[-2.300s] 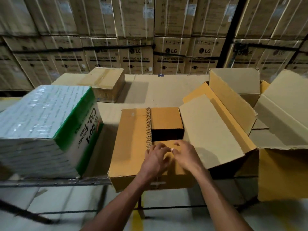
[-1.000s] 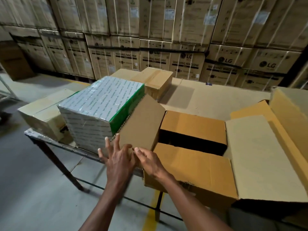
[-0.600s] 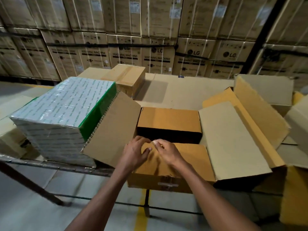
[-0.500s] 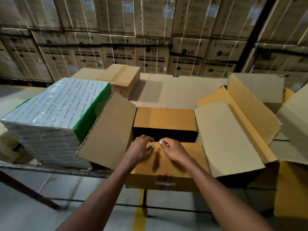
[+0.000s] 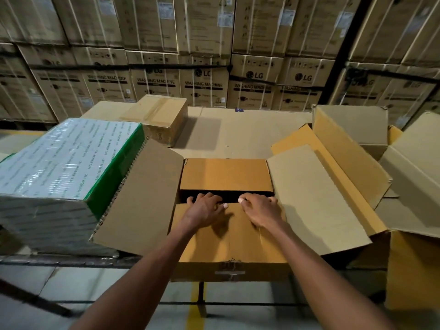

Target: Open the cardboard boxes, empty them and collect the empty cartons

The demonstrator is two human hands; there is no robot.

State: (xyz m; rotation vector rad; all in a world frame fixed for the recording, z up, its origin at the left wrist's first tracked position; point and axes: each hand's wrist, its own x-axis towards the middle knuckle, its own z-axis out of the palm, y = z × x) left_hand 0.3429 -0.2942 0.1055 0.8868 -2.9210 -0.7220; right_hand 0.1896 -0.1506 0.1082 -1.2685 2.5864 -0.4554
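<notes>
A brown cardboard box [image 5: 228, 265] sits at the table's near edge, right in front of me. Its left outer flap [image 5: 142, 194] and right outer flap [image 5: 314, 198] are folded out. The far inner flap [image 5: 226, 175] lies flat, and a dark gap [image 5: 228, 196] shows between it and the near inner flap [image 5: 233, 236]. My left hand [image 5: 204, 208] and my right hand [image 5: 259, 208] rest side by side on the near flap, fingers curled over its far edge into the gap. The box's contents are hidden.
A shrink-wrapped pack with a green side [image 5: 64, 163] stands at the left, touching the open left flap. A sealed small carton [image 5: 159, 117] sits behind it. Opened cartons [image 5: 352, 139] crowd the right. Stacked washing-machine boxes [image 5: 204, 79] wall off the back of the cardboard-covered table [image 5: 238, 129].
The left outer flap has been swung open. My hands came back from it to the near inner flap and slid forward and apart to its far edge.
</notes>
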